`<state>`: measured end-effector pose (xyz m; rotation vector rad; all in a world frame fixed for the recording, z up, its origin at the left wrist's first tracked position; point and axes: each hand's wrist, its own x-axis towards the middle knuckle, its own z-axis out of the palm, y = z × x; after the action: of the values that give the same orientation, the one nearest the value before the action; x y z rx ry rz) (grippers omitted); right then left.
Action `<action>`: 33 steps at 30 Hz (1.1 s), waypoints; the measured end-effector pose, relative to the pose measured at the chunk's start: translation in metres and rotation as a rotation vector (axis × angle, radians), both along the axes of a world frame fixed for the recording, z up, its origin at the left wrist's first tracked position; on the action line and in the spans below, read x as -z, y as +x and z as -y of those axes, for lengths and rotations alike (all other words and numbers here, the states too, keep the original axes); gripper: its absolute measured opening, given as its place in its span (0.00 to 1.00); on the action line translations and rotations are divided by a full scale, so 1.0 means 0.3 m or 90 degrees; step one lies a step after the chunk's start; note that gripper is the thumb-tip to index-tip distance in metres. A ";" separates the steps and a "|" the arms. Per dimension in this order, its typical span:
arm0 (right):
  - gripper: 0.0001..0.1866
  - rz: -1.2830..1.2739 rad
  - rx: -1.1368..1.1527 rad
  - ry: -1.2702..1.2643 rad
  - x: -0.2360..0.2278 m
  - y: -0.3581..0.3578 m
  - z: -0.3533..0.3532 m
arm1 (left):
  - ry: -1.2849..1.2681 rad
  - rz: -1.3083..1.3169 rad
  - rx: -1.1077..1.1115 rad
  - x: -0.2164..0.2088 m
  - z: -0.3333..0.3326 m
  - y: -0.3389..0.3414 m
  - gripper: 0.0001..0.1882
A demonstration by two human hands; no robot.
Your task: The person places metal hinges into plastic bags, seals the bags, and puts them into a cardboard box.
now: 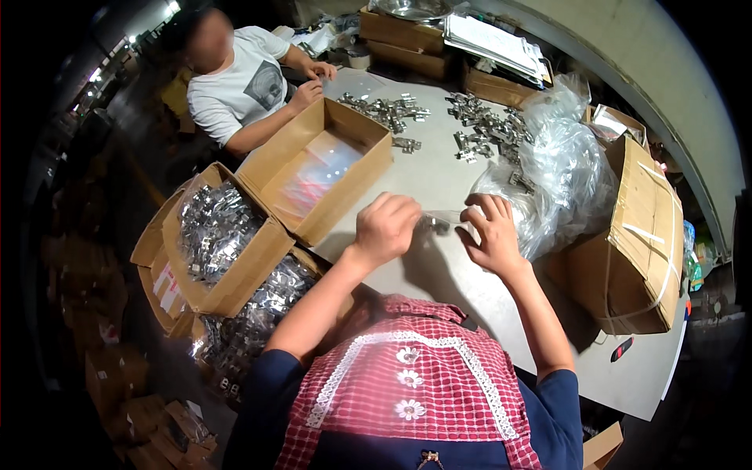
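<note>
Between my two hands a small clear plastic bag [441, 217] is stretched level above the table, with a small dark metal piece showing in or behind it. My left hand [387, 229] is closed on the bag's left end, its fingertips turned away from view. At the other end my right hand [492, 233] grips the bag's edge with curled fingers. Beyond the hands, loose metal clip-like parts [392, 111] lie in a pile, and a second pile of metal parts [489, 125] spreads farther right. Flat clear bags [325, 168] with red edges lie in an open cardboard box [270, 160].
A box [251, 270] at left holds bagged metal parts [215, 227]. Crumpled clear plastic [564, 157] and a strapped carton [642, 235] stand right on the grey table [435, 176]. A red-black tool [621, 350] lies near the edge. Another person [247, 86] works across the left corner.
</note>
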<state>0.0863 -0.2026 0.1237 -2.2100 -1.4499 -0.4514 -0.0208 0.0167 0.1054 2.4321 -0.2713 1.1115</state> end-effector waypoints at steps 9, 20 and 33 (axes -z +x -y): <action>0.10 -0.331 -0.230 0.153 -0.189 -0.173 -0.110 | 0.026 -0.026 0.145 -0.288 0.009 -0.163 0.02; 0.05 -0.382 -0.388 0.127 -0.288 -0.187 -0.213 | -0.009 -0.004 0.134 -0.367 -0.041 -0.261 0.02; 0.01 -0.721 -0.093 0.297 -0.068 0.073 -0.196 | -0.060 0.112 -0.305 -0.546 -0.389 -0.554 0.05</action>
<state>0.1081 -0.1437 0.1440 -1.4882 -0.7428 0.4370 -0.1871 0.1332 0.2693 2.3780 0.3238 1.5020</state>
